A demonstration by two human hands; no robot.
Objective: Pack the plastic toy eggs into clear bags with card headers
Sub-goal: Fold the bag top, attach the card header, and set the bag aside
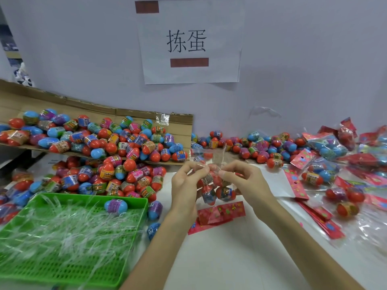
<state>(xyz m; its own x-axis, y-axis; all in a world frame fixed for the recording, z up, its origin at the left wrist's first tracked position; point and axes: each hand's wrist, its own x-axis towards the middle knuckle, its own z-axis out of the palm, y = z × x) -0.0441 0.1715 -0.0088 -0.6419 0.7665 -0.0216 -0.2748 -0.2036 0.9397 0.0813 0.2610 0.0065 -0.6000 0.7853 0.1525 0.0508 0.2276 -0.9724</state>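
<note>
A clear bag with several toy eggs in it hangs above the white table at the centre. My left hand pinches the bag's neck from the left, and my right hand pinches it from the right. The bag's open top sticks up above my fingers. Its red card header lies at the bottom end, on the table. Loose eggs are heaped to the left.
A green plastic basket of clear strips sits at the front left, with one egg in it. A cardboard sheet holds more eggs at the back left. Packed bags and flat red headers cover the right side.
</note>
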